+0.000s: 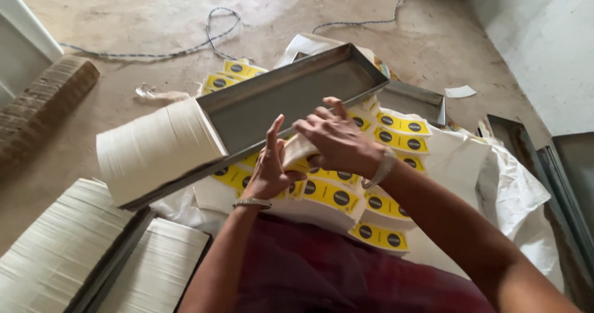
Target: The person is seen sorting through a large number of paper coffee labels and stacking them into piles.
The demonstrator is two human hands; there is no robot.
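Note:
Both hands meet at the middle of the view over my lap. My right hand (pixel 334 141) grips a small stack of cream paper blanks (pixel 296 152), fingers curled over its top by the edge of a long grey metal tray (pixel 291 93). My left hand (pixel 267 172) supports the same stack from below, index finger raised. A thick curved stack of cream blanks (pixel 154 147) fills the tray's left end. Fanned piles of yellow printed blanks with dark ovals (pixel 334 192) lie on my lap beneath the hands.
More cream stacks in metal trays (pixel 80 251) lie at the lower left. Empty metal trays (pixel 414 99) sit behind and at the right edge (pixel 557 183). White sheeting (pixel 507 183) covers the floor at right. A cable (pixel 210 34) and a brick block (pixel 43 99) lie on the concrete floor.

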